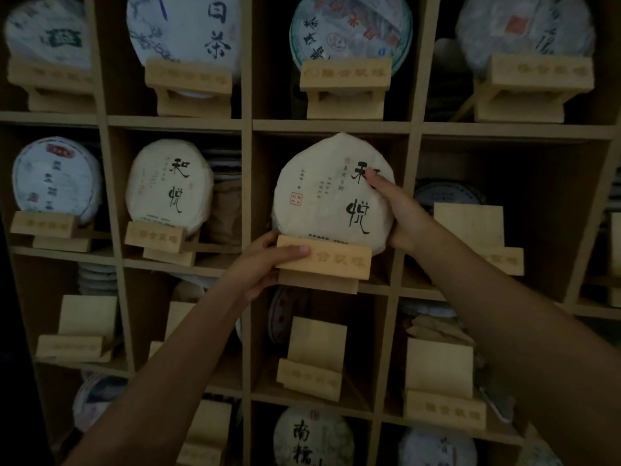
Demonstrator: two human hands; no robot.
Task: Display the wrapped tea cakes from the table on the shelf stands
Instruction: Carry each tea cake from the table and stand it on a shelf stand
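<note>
A round tea cake (327,196) in cream paper with black characters stands upright on a wooden stand (326,262) in the middle compartment of the shelf. My right hand (400,213) grips the cake's right edge, thumb on its front. My left hand (265,264) holds the left end of the stand, thumb across its front lip. The table is out of view.
The wooden shelf (247,183) is a grid of compartments. Wrapped cakes (169,188) sit on stands to the left and in the row above. Bare stands (470,230) are to the right and in the row below (314,358). Stacked cakes lie behind some stands.
</note>
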